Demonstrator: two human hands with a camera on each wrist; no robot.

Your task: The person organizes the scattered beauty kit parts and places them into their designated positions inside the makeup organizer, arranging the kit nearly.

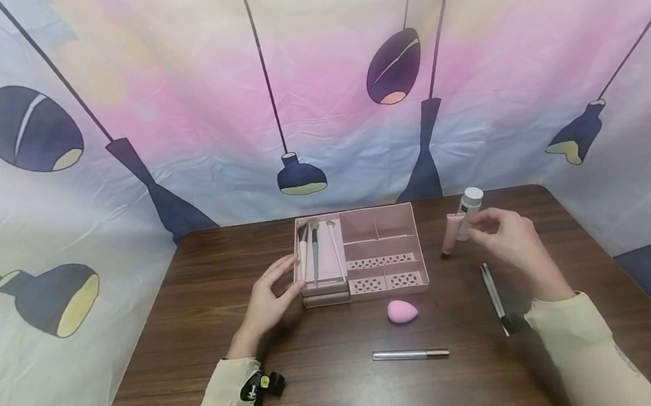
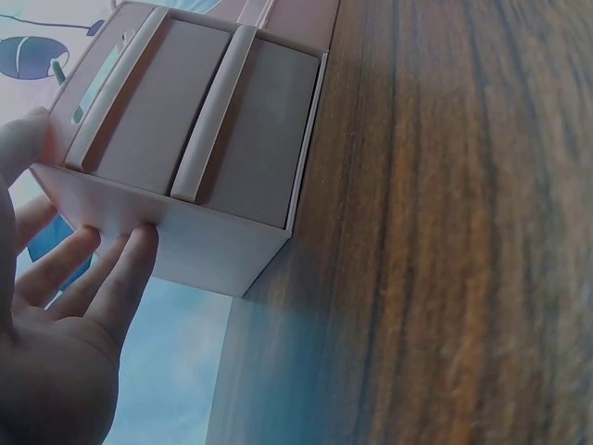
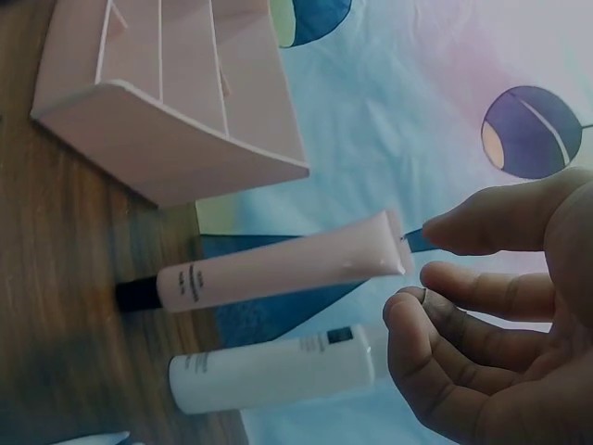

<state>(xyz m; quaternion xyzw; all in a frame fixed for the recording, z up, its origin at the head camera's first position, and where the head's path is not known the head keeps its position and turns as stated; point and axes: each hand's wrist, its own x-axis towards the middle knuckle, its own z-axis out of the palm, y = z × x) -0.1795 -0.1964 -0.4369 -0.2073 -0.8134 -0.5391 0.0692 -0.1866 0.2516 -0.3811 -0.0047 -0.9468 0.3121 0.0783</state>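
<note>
A pink desk organizer (image 1: 383, 223) with compartments stands on the table. Several makeup brushes (image 1: 315, 250) lie in its left tray. My left hand (image 1: 267, 306) rests against the organizer's left side, fingers extended along the wall (image 2: 176, 236) and thumb near the front corner. By the organizer's right, a pink squeeze tube (image 3: 278, 269) stands on its black cap beside a white bottle (image 3: 273, 371). Close to the tube's crimped top, my right hand (image 1: 505, 235) has its thumb and fingers spread apart, nothing between them. Its fingertips overlap the bottle's top in the right wrist view.
A pink makeup sponge (image 1: 402, 312) sits in front of the organizer. Nearer to me lies a silver pen-like tube (image 1: 411, 355). Two slim brushes (image 1: 495, 298) lie below my right hand. Behind the wooden table (image 1: 321, 399) hangs a printed cloth (image 1: 192, 98).
</note>
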